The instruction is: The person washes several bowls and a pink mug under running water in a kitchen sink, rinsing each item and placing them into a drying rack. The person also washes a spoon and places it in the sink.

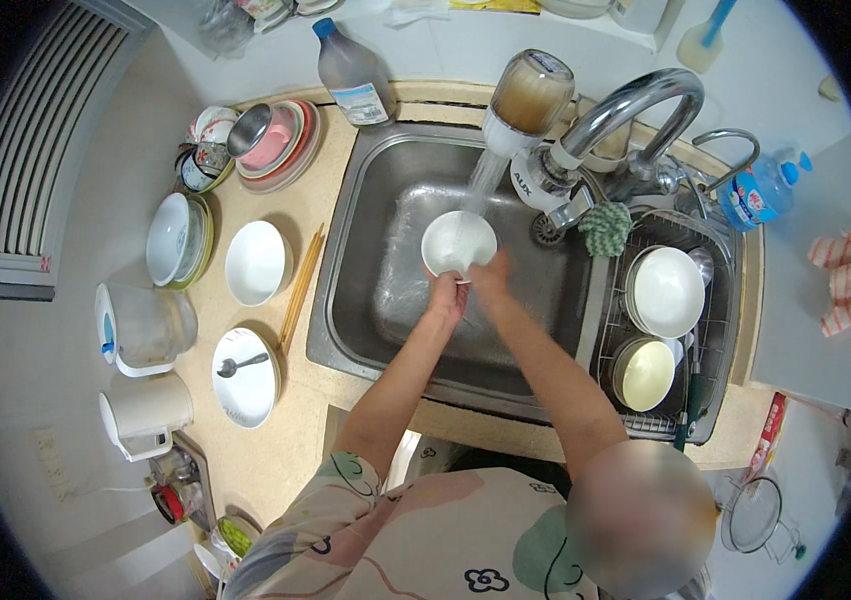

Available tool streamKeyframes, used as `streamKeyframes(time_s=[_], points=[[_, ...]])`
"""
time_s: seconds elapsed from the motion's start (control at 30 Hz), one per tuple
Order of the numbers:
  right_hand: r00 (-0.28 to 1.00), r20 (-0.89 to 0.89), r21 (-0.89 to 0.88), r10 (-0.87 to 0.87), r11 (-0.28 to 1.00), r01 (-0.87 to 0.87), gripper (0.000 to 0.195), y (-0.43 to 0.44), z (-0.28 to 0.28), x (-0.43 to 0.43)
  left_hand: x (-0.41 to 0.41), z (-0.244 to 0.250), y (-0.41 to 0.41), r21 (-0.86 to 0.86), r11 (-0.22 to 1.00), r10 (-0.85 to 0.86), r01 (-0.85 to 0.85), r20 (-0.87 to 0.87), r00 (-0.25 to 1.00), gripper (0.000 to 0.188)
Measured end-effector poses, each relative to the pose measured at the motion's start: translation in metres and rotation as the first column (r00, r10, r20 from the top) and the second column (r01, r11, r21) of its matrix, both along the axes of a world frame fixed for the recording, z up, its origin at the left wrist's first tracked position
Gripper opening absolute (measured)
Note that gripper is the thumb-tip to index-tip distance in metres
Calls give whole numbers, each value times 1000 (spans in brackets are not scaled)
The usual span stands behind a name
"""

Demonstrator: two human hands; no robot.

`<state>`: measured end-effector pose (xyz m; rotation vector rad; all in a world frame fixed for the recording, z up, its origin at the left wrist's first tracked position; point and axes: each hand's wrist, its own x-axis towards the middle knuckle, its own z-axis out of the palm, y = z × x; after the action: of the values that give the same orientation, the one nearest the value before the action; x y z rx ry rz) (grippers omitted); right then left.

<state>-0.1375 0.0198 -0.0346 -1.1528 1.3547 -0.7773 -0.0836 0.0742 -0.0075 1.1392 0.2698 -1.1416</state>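
Observation:
A white bowl (459, 241) is tilted up in the left basin of the steel sink (403, 330), under a spray of water (487, 178). My left hand (446, 295) grips its near rim. Blurred by motion, my right hand (491, 276) touches the bowl's near right side; its fingers cannot be made out. The water comes from a faucet attachment with a white base (538, 176) and an upturned clear cup of brownish filling, fixed to the chrome faucet (632, 120).
On the right, a wire drainer (707, 375) holds stacked white bowls (667, 292) and cream bowls (644, 375). A green scrubber (605, 229) hangs on the divider. Left counter: a white bowl (257, 262), wooden chopsticks (302, 289), plates (245, 397) with a spoon, pitchers (146, 416). A grey bottle (354, 75) stands behind.

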Motion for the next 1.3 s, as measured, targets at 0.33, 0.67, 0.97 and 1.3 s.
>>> streamKeyframes(time_s=[0.33,0.67,0.97,1.3], points=[[823,-441,-36,358,909,-415,38,-10,-2,-13,23,9,27,339,886,-457,317,758,466,80],[780,-382,-270,495,748,-607,23,-14,-57,-22,9,20,22,416,890,-453,186,762,463,77],[821,-311,-145,478,830,-539,37,-26,-64,-5,15,9,16,214,962,-272,168,749,604,77],[867,135,274,480,822,-499,51,-2,-32,-1,6,21,10,124,992,-108,5,841,531,80]])
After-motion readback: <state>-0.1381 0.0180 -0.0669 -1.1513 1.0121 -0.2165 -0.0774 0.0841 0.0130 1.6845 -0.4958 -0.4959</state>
